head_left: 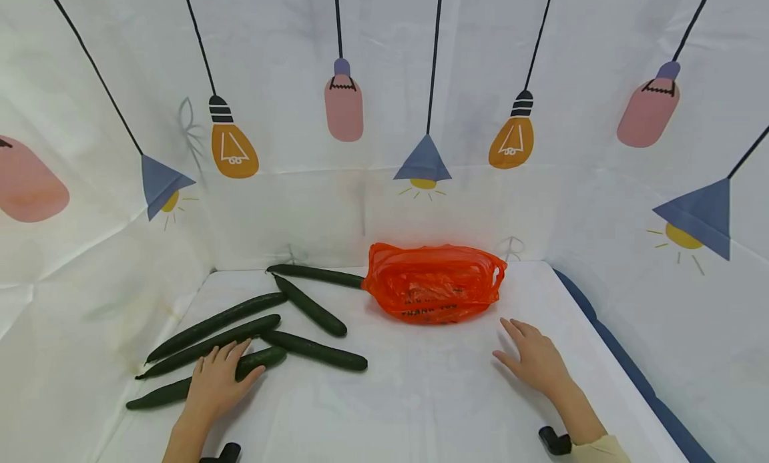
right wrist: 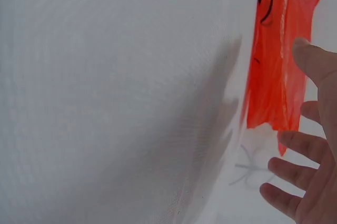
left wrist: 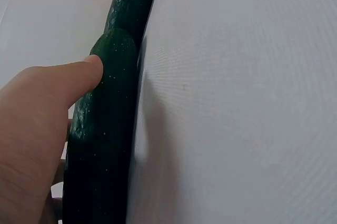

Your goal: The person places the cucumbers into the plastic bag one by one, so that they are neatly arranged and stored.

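Note:
My left hand lies over the nearest cucumber, fingers spread across it toward its far side and the thumb apart on the near side. In the left wrist view, the thumb overlaps the side of this dark green cucumber close to its rounded end. My right hand hovers over the right part of the table with its fingers spread and nothing in them. The red plastic bag lies beyond it, near the back edge, and shows behind the fingers in the right wrist view.
Several more cucumbers lie at the left, among them a short one and one beside the left hand. Another cucumber reaches the bag's left end. White cloth walls printed with lamps surround the white table.

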{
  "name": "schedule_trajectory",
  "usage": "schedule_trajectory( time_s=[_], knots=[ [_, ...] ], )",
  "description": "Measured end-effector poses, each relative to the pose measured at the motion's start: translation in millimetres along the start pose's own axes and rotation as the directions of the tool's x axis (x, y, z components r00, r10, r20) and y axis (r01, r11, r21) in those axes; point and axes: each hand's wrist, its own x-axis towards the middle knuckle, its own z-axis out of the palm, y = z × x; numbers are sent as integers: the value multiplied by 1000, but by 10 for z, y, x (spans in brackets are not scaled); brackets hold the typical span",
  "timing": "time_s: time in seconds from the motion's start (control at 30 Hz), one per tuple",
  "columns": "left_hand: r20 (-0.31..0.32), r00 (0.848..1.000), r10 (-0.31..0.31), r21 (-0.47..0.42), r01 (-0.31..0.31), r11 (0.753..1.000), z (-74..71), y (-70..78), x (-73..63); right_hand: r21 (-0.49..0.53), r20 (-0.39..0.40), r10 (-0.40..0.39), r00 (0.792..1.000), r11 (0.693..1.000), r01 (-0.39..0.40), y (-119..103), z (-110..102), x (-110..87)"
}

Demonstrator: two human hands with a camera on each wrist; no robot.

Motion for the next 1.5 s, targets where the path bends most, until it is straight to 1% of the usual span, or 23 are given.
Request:
schedule_trajectory(
  time_s=[0.1,0.17,0.3,0.5,0.67,0.8,0.9,1.0,1.13,1.23,1.37,1.5],
  knots=[
    [-4,1000,-1,-12,1,1000,10,-17,-3,22,-23,2,1000,1000,-1,-8,-7,27],
    [5,1000,-10,-13,10,1000,11,-25,0,36,-31,6,1000,999,-5,-18,-14,54],
    [23,999,-22,-7,22,1000,7,-36,5,66,-30,12,999,998,-10,-24,-31,107],
    [22,1000,-21,7,21,1000,-14,-27,-11,101,-34,24,999,995,-20,-3,-38,170],
    [27,999,-33,4,33,999,4,-64,-48,131,-36,45,998,991,-40,-12,-18,263],
    [12,1000,-25,-14,26,1000,9,-86,-59,192,-40,60,997,980,-51,-22,-24,349],
    [-11,1000,-13,-21,13,1000,15,-103,-57,244,-45,64,997,968,-51,-23,-19,414],
    [-31,1000,-5,-25,4,1000,27,-114,-53,269,-41,70,997,961,-56,-16,-3,475],
    [-25,1000,-2,-23,2,1000,27,-117,-54,285,-21,95,995,955,-85,-19,25,551],
    [-13,1000,-3,-9,3,1000,39,-116,-57,301,-13,102,995,949,-93,-21,47,607],
    [-13,1000,-8,4,8,1000,55,-125,-59,333,-18,96,995,939,-85,-15,72,679],
    [-17,1000,-1,2,1,1000,58,-125,-53,348,-16,117,993,932,-104,10,109,733]
  ],
)
